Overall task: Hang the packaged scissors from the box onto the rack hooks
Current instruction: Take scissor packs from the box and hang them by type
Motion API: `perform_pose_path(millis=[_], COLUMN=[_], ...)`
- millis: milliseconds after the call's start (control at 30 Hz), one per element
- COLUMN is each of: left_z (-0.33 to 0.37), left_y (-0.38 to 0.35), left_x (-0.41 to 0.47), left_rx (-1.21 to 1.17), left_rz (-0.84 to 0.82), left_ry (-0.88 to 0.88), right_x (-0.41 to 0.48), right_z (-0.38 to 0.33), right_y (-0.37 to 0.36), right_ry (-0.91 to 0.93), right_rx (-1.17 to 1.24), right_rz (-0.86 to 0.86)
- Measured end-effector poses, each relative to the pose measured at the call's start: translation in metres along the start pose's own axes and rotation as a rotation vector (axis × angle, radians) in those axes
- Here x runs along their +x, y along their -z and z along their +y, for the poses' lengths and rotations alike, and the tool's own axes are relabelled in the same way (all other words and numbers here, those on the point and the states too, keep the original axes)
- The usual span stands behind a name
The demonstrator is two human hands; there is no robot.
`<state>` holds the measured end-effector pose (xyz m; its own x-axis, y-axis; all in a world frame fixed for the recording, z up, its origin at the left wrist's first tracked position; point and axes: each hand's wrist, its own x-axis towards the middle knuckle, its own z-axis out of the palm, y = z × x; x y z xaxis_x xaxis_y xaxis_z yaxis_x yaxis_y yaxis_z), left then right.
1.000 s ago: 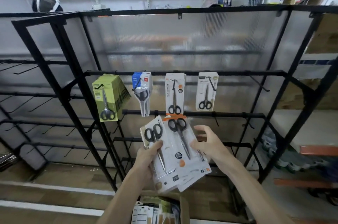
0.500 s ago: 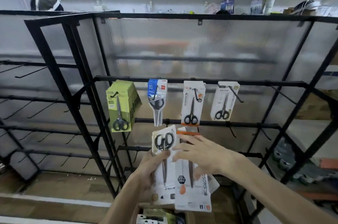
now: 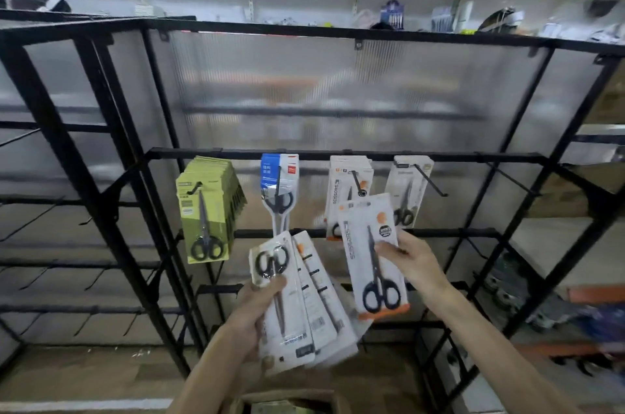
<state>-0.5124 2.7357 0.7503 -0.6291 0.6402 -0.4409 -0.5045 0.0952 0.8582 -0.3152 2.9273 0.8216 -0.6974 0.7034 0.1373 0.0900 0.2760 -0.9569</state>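
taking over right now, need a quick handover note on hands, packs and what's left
Left hand grips a fanned stack of packs.
Right hand pinches one orange-trimmed pack, held up before the matching hung packs, not yet hung.
Done: green packs, blue pack and grey pack hang alongside.
Left: hang this pack, then the stack; the box below seems to hold more.

1. White scissors pack with orange bottom strip (image 3: 372, 254), black handles down, nearly upright in the right hand (image 3: 414, 261), in front of hung white packs (image 3: 348, 183).
2. Fanned stack of white scissors packs (image 3: 301, 308), gripped by the left hand (image 3: 253, 312).
3. Black metal rack hooks (image 3: 434, 183) carry green packs (image 3: 204, 214) and a blue pack (image 3: 279, 176).
4. Brown cardboard box (image 3: 287, 401), below.
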Motion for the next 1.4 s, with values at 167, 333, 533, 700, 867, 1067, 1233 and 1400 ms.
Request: perform_pose_path(millis=[167, 333, 533, 700, 867, 1067, 1233, 1400], left_z=[-0.002, -0.008, -0.010, -0.005, -0.002, -0.007, -0.011, -0.019], left_y=[-0.005, -0.003, 0.006, -0.006, -0.015, -0.022, -0.044, -0.065], left_x=[0.013, 0.026, 0.047, 0.052, 0.058, 0.051, 0.036, 0.020], left_rx=[-0.025, -0.033, -0.034, -0.094, -0.021, -0.013, 0.013, 0.020], left_rz=[-0.020, -0.008, 0.033, 0.021, 0.038, -0.027, -0.082, -0.146], left_ry=[-0.028, -0.030, -0.040, -0.060, -0.049, -0.035, 0.012, 0.087], right_x=[0.031, 0.051, 0.076, 0.114, 0.132, 0.065, 0.010, -0.008], right_z=[0.011, 0.034, 0.040, 0.040, 0.037, 0.028, 0.029, 0.020], right_y=[-0.011, -0.026, -0.032, -0.040, -0.050, -0.074, -0.075, -0.045], right_ry=[-0.103, -0.227, -0.280, -0.335, -0.448, -0.306, -0.285, -0.247], right_rx=[0.135, 0.136, 0.154, 0.178, -0.163, -0.276, -0.295, -0.374], right_rz=[0.200, 0.246, 0.270, 0.320, 0.399, 0.237, -0.008, -0.075])
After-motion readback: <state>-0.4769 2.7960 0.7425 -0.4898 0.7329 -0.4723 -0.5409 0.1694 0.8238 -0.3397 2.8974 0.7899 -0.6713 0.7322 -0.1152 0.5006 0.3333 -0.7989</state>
